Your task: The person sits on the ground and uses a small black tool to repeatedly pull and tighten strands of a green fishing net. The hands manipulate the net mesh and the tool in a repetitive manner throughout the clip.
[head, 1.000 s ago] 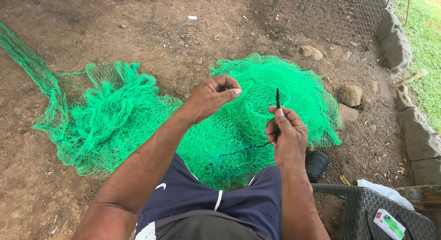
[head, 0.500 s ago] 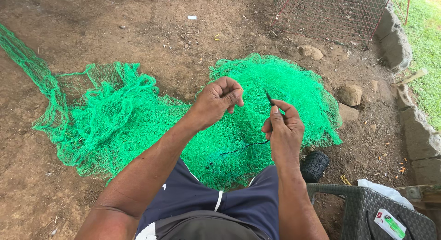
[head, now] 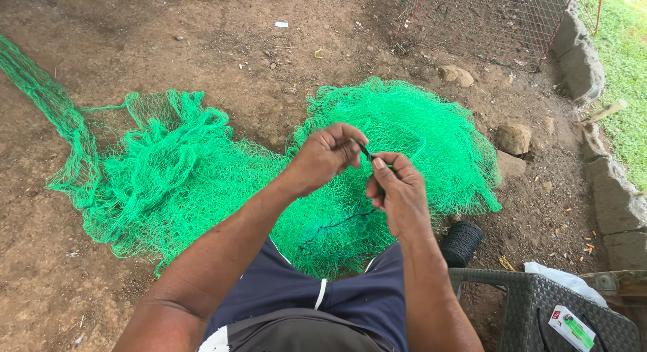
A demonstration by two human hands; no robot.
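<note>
While both hands meet above the lap, a big heap of green net (head: 222, 190) spreads over the brown dirt ground (head: 202, 49) beneath and beyond them, one bunched mass out past the left wrist, another rounder mound behind the fingers, and a long strip trailing away to the far left. Beyond that mound a wire-mesh cage (head: 485, 18) stands on the dirt, with stones (head: 513, 138) lying off to the right of the hands and a rough stone kerb (head: 610, 190) further right still. Near the right elbow sits a dark woven chair (head: 539, 311); between it and the net, a spool of black twine (head: 461, 243). Left hand (head: 327, 156) is curled with fingertips pressed together, pinching the net's meshes. Right hand (head: 397, 194), touching it fingertip to fingertip, pinches a slim dark netting needle (head: 365, 150) between thumb and forefinger. A thin dark thread (head: 337, 224) hangs below the grip.
</note>
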